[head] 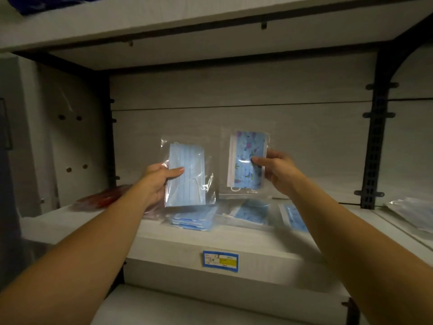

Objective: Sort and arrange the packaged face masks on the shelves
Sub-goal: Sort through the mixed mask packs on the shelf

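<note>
Far left of the price label: red packets lie flat on the white shelf, partly hidden behind the left forearm.
Up and left of the price label: left hand, thumb across the front and fingers curled behind, grips the plain blue mask pack, held upright above the shelf.
Just above the price label, left part: stack of plain blue packs lies flat on the shelf, directly under the held plain pack.
Landmark: price label, blue-bordered with a yellow patch, stuck on the shelf's front edge.
Above the price label, right part: patterned blue packs lie flat on the shelf.
Up and right of the price label: right hand pinches the patterned mask pack at its right edge, thumb on the front; pack upright, beside the plain one, not touching it.
Far right of the price label: clear bags on the neighbouring shelf, contents blurred.
</note>
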The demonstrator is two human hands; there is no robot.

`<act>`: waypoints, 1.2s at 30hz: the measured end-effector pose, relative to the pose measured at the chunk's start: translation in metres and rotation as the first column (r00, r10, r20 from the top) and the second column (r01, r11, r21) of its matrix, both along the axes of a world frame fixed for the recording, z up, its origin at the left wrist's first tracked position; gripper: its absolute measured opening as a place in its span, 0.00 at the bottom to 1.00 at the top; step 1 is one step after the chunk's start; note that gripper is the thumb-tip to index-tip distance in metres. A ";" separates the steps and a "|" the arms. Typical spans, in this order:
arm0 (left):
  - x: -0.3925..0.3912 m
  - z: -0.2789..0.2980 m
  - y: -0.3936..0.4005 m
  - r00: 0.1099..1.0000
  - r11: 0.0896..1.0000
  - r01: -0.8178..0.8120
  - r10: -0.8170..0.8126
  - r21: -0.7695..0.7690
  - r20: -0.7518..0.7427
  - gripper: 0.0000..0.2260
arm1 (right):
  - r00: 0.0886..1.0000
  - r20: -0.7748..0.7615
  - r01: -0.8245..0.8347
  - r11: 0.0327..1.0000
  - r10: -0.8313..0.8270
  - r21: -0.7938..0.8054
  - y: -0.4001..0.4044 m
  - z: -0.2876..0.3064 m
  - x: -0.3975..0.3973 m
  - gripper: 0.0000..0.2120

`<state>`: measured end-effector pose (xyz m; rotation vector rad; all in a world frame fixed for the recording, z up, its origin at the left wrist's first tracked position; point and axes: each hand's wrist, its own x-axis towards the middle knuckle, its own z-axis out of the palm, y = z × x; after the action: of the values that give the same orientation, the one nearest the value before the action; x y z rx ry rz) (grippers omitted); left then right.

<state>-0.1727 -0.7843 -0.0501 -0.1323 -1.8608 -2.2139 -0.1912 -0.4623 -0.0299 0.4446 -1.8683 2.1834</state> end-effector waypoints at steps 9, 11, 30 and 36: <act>-0.030 -0.036 0.015 0.991 0.964 0.100 -0.074 -0.248 0.114 0.15 | 0.999 0.034 -0.011 1.000 0.012 -0.029 0.005 -0.027 -0.009 0.12; -0.035 -0.041 0.013 0.991 0.919 0.095 -0.052 -0.383 0.121 0.15 | 0.999 0.044 -0.020 1.000 0.021 -0.013 0.004 -0.031 -0.011 0.13; -0.052 -0.023 0.045 0.946 0.578 -0.312 0.112 -0.754 -0.306 0.23 | 0.995 -0.009 0.093 0.982 -0.096 -0.164 0.056 -0.017 0.026 0.11; -0.057 -0.020 0.097 0.930 0.572 -0.255 -0.075 -0.780 -0.359 0.13 | 0.988 0.058 0.154 0.972 -0.146 -0.179 0.099 -0.022 0.047 0.10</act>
<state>-0.2293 -0.6872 -0.0704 -0.5445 -2.4170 -0.9607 -0.1446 -0.3628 -0.0519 0.2129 -1.6439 2.2518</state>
